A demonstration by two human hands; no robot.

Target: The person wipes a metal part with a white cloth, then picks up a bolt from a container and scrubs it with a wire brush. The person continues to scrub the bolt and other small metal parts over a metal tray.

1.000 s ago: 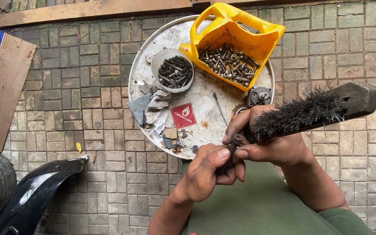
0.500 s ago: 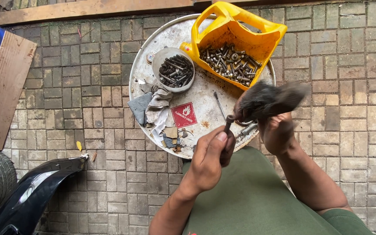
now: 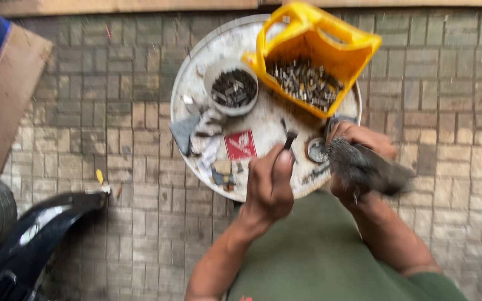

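left hand (image 3: 269, 187) fingers pinch small bolt (image 3: 290, 139) | right hand (image 3: 358, 150) grips blurred wire brush (image 3: 366, 167)

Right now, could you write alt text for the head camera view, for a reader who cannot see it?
A person's left hand pinches a small dark metal part while the right hand grips a blurred wire brush, both over a round metal tray on brick paving. The tray carries a yellow tub of bolts, a small bowl of screws, a red card and scraps.
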